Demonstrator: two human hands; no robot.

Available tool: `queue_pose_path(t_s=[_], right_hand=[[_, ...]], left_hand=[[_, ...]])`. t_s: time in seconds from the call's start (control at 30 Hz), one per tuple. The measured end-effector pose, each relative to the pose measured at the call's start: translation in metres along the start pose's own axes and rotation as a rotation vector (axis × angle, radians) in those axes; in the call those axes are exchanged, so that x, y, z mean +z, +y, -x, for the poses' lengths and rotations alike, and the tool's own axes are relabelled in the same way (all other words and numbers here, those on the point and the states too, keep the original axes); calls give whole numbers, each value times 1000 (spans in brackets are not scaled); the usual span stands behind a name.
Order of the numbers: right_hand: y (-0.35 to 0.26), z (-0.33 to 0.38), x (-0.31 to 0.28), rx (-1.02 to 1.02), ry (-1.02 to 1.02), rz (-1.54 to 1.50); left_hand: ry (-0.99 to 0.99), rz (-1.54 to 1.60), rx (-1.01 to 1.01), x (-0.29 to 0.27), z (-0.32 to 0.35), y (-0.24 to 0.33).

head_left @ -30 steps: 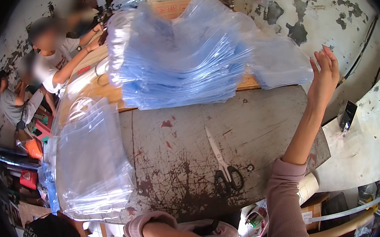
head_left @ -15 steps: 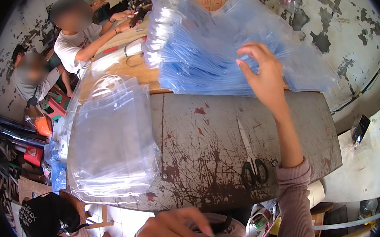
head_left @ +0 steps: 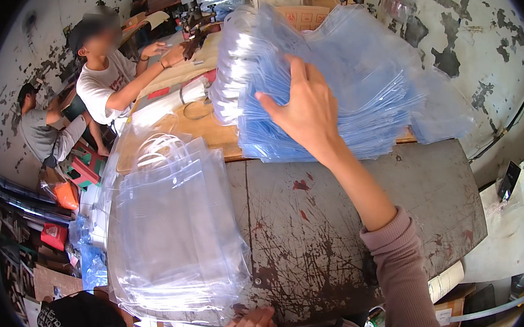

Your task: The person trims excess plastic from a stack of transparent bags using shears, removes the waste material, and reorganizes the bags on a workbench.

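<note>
My right hand [head_left: 307, 105] reaches over a tall pile of bluish clear plastic sheets [head_left: 345, 133], thumb and fingers apart, nothing between them. The fingertips are near the pile's left part; whether they touch it I cannot tell. At the table's near edge my left hand [head_left: 252, 326] is low, its fingers curled; what they hold, if anything, is hidden. In front of it and to the left lies a stack of clear plastic bags [head_left: 175, 224] with white looped handles [head_left: 160, 148]. Shiny rolled or folded clear plastic [head_left: 230, 67] stands along the pile's left side.
The worn grey table [head_left: 306, 229] has a wooden board [head_left: 235, 152] across its far part. Two people [head_left: 104, 81] are at the far left, one working at the table. A dark cap [head_left: 84, 313] shows at the lower left. A phone [head_left: 509, 181] stands at the right.
My right hand has moved left over the pile and sits further over its left part. My left hand has drawn down and curled. The scissors seen before are now hidden behind my right arm.
</note>
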State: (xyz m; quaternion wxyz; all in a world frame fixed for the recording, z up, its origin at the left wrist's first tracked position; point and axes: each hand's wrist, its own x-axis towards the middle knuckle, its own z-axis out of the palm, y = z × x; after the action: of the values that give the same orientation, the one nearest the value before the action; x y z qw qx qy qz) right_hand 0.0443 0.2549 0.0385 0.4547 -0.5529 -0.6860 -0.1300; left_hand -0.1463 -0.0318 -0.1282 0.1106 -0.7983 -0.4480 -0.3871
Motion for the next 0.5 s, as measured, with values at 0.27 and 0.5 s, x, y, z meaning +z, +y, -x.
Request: queue_pose_path(t_s=[0.27, 0.5], right_hand=[[27, -27, -5, 121, 16, -156], [55, -61, -38, 277, 502, -330]], left_hand=[[64, -25, 43, 4, 0, -2], [108, 5, 73, 4, -2, -2]])
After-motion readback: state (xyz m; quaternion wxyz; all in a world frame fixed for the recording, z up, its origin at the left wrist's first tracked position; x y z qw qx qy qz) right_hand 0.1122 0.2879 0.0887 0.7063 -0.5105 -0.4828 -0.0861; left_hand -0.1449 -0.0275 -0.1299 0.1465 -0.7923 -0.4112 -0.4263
